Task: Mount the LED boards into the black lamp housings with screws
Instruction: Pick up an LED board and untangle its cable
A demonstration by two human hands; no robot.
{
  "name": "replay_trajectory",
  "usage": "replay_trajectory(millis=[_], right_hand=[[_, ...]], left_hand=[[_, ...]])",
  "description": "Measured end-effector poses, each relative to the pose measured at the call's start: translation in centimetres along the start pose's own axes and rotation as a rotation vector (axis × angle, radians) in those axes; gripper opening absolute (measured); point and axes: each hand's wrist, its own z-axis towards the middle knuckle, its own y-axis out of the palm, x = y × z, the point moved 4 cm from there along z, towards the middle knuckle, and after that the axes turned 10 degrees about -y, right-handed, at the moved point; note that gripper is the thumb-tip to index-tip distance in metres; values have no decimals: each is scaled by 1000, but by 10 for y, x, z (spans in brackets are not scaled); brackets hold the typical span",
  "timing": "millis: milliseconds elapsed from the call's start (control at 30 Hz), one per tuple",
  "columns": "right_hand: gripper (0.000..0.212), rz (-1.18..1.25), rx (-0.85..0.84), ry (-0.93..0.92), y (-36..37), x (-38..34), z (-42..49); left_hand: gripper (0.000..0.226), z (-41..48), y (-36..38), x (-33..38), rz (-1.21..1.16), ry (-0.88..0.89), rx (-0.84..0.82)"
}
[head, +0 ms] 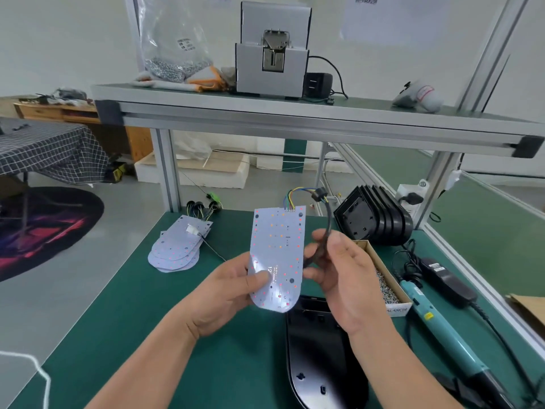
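I see the L hand (233, 286) with its grip pinching the LED board (278, 246) at the rounded lower end, thumb on its face. The board is held up above the desk (147, 320). R hand (339, 276) grip is curled round the board's black cable (326, 228). A black housing (318, 349) lies on the desk just below both hands, with a screw box (383, 278) to its R and spare boards (177, 249) stacked well to the L.

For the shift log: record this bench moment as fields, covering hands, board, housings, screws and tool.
left hand: grips LED board at its rounded end, thumb on its face
right hand: holds the board's black cable
mounted: not yet
housing: lies on green table below the hands
spare boards: stacked at left
spare housings: stacked at right rear
screws: in cardboard box at right
screwdriver: lies beside the box
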Motion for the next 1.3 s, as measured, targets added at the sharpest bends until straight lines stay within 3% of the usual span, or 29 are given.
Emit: replay_trajectory(millis=[67,133,233,300,367,467,533,700,900,967,1133,1300], right_hand=[[32,-53,10,30,-6,4,4],[30,-316,-60,44,-12,14,5],[48,-931,-424,27,-8,33,6],[54,-1189,-696,-28,4,45,8],[46,-1185,-865,-115,19,53,9],[21,-1165,-920,-159,31,60,14],[13,-1256,-834,-152,25,62,23],[8,-1452,-430,-116,-17,36,40],[15,-1008,-18,-249,-46,-17,22],[15,-948,51,-320,-48,-33,10],[35,-762,186,-355,-61,-53,-16],[38,-799,139,-321,-69,-48,-34]], left_hand=[[40,0,1,4,-146,33,-1],[31,-1,2,8,-272,58,-19],[14,-2,9,17,-383,133,-124],[14,-4,19,23,-512,157,-262],[8,-7,29,29,-651,168,-400],[11,-11,34,35,-770,185,-459],[13,-12,31,37,-850,179,-437],[13,-11,17,36,-959,160,-307],[18,2,6,18,-796,124,3],[29,8,9,9,-759,76,77],[28,17,14,-10,-566,-79,235],[29,19,17,-23,-167,-149,364]])
